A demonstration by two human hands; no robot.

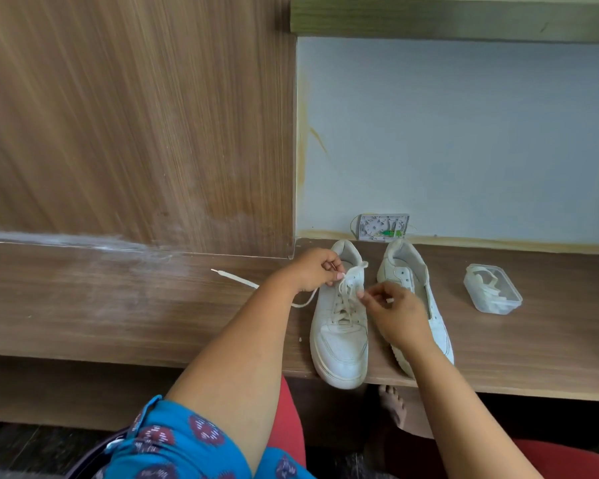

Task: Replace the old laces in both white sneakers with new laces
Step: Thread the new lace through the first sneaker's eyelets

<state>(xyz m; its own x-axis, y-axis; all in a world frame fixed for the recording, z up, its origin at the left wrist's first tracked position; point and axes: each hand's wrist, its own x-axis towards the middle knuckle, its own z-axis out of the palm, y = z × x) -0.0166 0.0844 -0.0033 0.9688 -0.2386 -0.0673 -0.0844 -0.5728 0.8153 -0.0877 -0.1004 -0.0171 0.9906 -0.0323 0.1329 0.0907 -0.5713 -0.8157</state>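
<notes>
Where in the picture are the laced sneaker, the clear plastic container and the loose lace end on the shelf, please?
laced sneaker [339, 350]: head view, on its toe cap.
clear plastic container [498, 304]: head view, on its near side wall.
loose lace end [234, 277]: head view, on the flat strip lying left of the left hand.

From my feed, both forearms are bare. A blue short sleeve [173, 440] printed with dark red, white-flecked ovals covers the left upper arm. Red trousers [287, 420] cover the legs, and one foot [393, 404] is bare.
</notes>
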